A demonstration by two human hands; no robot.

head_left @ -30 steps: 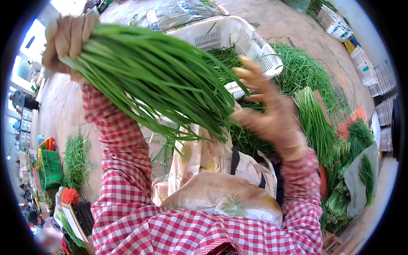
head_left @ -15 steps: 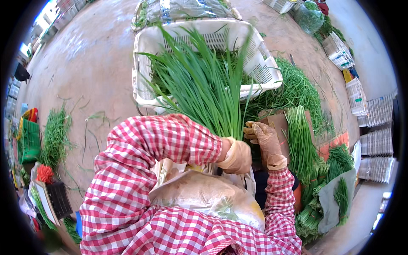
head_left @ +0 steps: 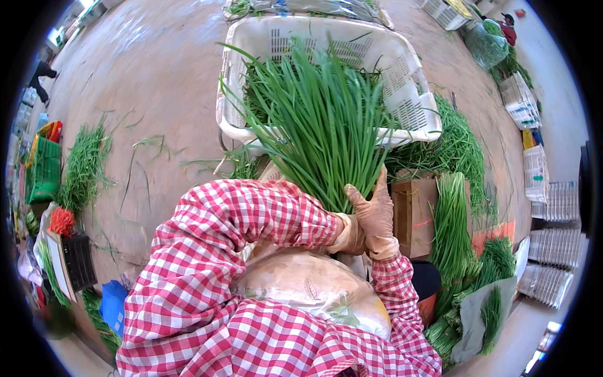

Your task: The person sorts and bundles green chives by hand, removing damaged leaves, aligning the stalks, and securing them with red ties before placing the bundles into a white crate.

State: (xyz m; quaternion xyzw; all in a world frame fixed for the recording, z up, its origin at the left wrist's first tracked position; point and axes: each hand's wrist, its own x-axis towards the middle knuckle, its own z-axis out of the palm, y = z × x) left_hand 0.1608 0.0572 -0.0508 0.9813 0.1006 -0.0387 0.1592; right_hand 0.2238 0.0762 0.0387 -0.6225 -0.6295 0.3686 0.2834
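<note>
A large bunch of long green chives (head_left: 320,119) fans out away from me, its leaf tips over a white plastic crate (head_left: 229,125). My left hand (head_left: 350,235), in a tan glove, is closed round the bunch low down near the stem ends, which the hand and sleeve hide. My right hand (head_left: 377,213), gloved too, lies against the right side of the bunch just above the left wrist. Its thumb stands apart from the stretched fingers. Loose green leaves fill the crate's bottom beneath the bunch.
Right of my hands stands a brown cardboard box (head_left: 412,217), with trimmed chives (head_left: 449,220) beside it and tied bundles (head_left: 446,333) nearer me. A heap of loose greens (head_left: 461,144) lies behind. At left are scattered greens (head_left: 81,163), a green crate (head_left: 44,169) and red ties (head_left: 61,221).
My right hand has moved left from beside the bunch to rest against it. The bunch has spread into a wider fan. The whole view has shifted a little.
</note>
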